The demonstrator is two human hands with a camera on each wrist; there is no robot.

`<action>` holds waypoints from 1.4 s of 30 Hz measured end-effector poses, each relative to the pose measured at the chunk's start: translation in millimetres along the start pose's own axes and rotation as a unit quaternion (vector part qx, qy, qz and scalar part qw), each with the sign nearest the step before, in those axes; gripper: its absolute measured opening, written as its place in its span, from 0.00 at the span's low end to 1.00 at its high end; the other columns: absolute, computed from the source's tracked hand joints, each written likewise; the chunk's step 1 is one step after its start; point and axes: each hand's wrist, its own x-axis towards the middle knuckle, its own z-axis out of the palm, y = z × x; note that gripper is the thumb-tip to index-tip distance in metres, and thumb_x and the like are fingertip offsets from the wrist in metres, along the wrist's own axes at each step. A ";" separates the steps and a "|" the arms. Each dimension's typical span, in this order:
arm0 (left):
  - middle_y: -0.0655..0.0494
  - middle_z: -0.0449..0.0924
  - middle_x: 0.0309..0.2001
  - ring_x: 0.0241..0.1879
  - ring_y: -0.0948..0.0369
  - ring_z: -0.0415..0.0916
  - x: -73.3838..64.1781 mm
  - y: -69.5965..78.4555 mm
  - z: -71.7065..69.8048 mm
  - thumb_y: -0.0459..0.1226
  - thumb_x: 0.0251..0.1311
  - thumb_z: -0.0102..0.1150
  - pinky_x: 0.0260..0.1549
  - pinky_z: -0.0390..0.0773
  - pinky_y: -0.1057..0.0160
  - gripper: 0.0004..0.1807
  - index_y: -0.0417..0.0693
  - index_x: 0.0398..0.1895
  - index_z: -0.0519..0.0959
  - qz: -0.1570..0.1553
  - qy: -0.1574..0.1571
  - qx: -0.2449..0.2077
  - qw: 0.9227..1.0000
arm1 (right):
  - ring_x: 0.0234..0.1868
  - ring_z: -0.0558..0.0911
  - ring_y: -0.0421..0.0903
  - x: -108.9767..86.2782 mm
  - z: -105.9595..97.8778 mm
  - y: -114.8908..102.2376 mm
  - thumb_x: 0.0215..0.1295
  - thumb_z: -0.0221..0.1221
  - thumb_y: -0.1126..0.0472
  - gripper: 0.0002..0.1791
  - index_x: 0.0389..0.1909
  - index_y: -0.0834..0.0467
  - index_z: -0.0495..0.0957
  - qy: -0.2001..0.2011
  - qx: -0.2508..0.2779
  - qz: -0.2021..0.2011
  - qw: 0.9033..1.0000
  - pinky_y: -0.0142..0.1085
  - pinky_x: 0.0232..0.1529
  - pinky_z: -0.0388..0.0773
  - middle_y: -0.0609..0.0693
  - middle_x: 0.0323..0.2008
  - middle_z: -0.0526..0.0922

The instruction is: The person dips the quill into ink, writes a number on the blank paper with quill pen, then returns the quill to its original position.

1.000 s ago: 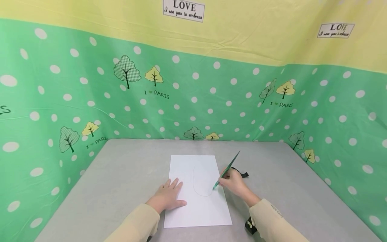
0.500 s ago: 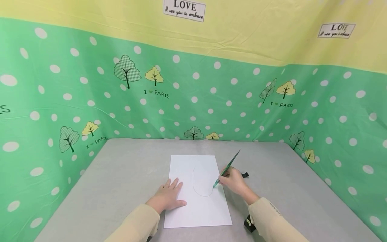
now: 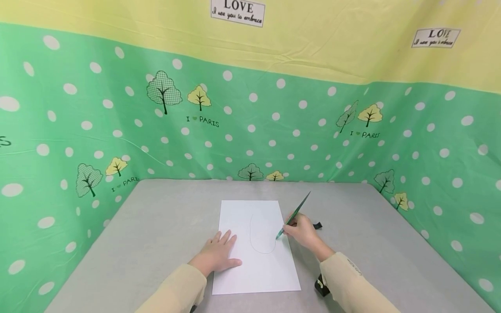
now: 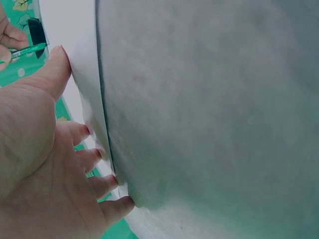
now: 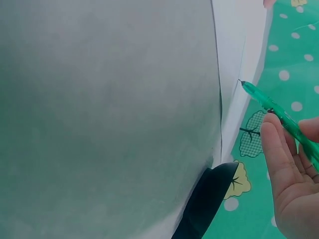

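A white sheet of paper [image 3: 256,278] lies on the grey table, a thin curved line shaped like a U drawn on its upper half. My left hand [image 3: 216,253] rests on the sheet's left side, fingers spread and thumb pointing inward. At the right edge of the paper, my right hand [image 3: 304,231] pinches a slim green pen [image 5: 259,97] between thumb and fingers. The pen slants up to the right, its tip at the right end of the drawn line. In the left wrist view, fingertips [image 4: 115,206] of the left hand show along the paper's edge.
A black strip [image 3: 317,226] lies on the table [image 3: 176,204] just beyond the right hand. Another black item [image 3: 322,287] shows partly under the right sleeve. A green and yellow printed curtain [image 3: 250,113] surrounds the table at the back and sides.
The pen tip and right hand have moved slightly up the page, away from the body, and the right side of the curve has grown longer. The left hand has stayed in place.
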 end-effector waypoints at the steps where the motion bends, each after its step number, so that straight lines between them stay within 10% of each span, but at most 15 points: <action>1: 0.40 0.54 0.67 0.66 0.40 0.46 0.2 -0.1 0.3 0.57 0.54 0.56 0.61 0.51 0.41 0.42 0.39 0.65 0.62 0.000 0.000 -0.001 1.000 | 0.24 0.80 0.45 0.3 -0.1 0.0 0.54 0.57 0.74 0.03 0.27 0.65 0.72 0.000 0.000 -0.002 1.000 0.38 0.27 0.81 0.50 0.21 0.78; 42: 0.42 0.53 0.68 0.66 0.41 0.46 1.9 -1.6 2.9 0.57 0.55 0.56 0.61 0.52 0.42 0.42 0.40 0.66 0.61 -0.002 -0.001 0.003 1.000 | 0.24 0.79 0.45 17.5 1.4 -4.2 0.55 0.56 0.72 0.02 0.29 0.64 0.73 0.013 -0.026 -0.004 1.000 0.34 0.24 0.78 0.50 0.21 0.77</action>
